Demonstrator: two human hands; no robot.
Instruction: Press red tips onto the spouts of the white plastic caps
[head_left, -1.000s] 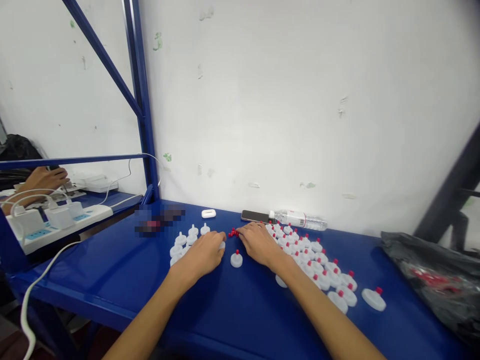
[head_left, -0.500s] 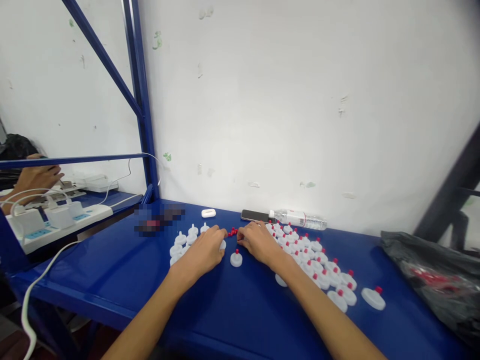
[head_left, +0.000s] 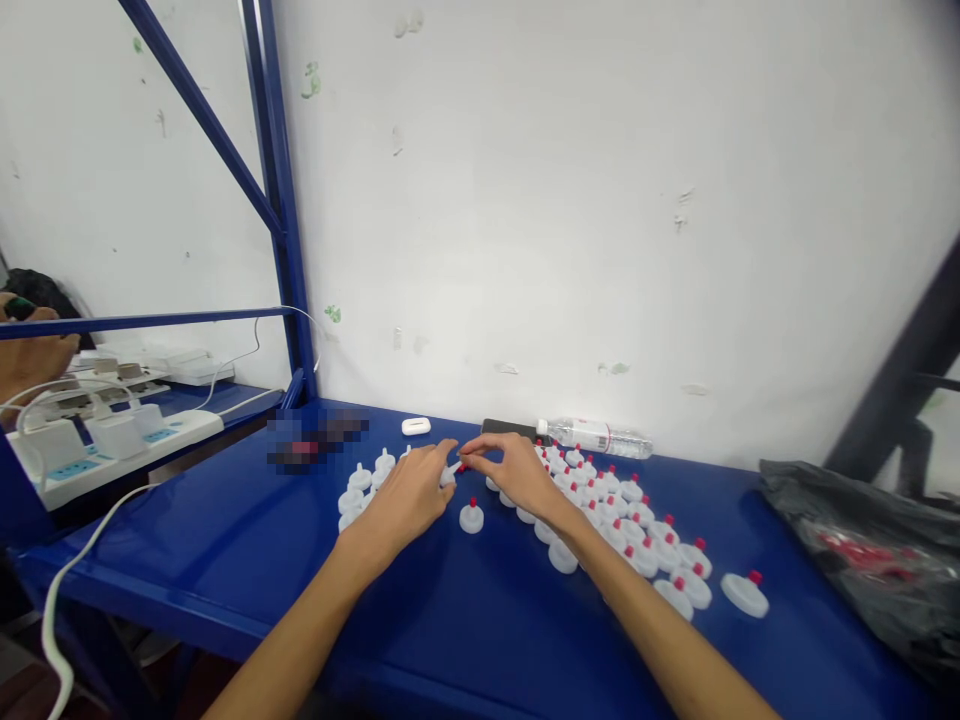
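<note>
While the left hand (head_left: 409, 490) pinches a white cap (head_left: 448, 475) above the counter (head_left: 465, 620), spout tilted toward the right hand (head_left: 517, 475), the right's fingertips are bunched by that spout; honestly can't tell what they're gripping, if anything. One lone red-tipped cap (head_left: 471, 518) stands between the hands, and plain caps (head_left: 361, 479) sit beside the left.

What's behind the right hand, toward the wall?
A black phone lies behind the right hand, beside a clear bottle. The hand covers part of the phone; what lies under the palm can't be seen.
</note>
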